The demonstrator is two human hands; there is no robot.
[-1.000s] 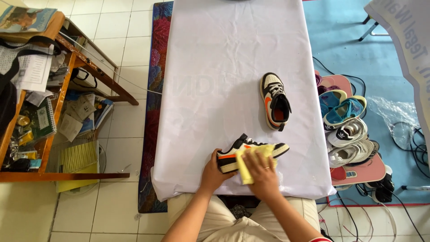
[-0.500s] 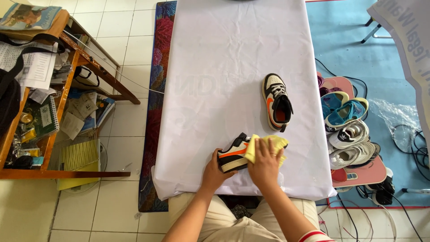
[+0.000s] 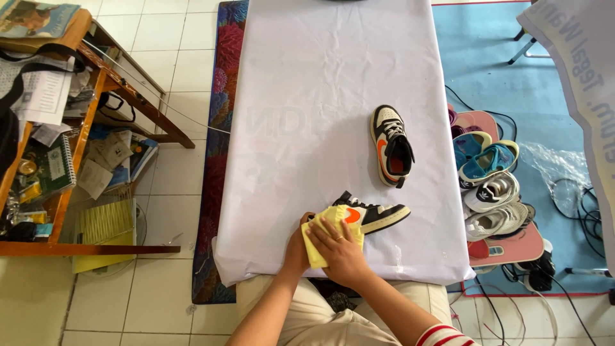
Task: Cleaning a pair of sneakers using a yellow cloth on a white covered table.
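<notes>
A black, white and orange sneaker (image 3: 375, 214) lies on its side near the front edge of the table covered in white cloth (image 3: 301, 128). My left hand (image 3: 296, 247) holds its heel end, mostly hidden behind a yellow cloth (image 3: 318, 247). My right hand (image 3: 339, 250) presses that cloth against the heel part of the shoe. The matching sneaker (image 3: 391, 146) stands upright farther back on the right of the table.
Several pairs of shoes (image 3: 493, 186) sit on a rack on the blue mat at the right, with cables (image 3: 576, 198) beyond. A cluttered wooden shelf (image 3: 57, 147) with papers and books stands at the left. A patterned rug (image 3: 218, 160) lies under the table.
The yellow cloth and my right hand have slid from the shoe's toe side back to its heel end. The shoe has shifted slightly; the other sneaker has stayed put.
</notes>
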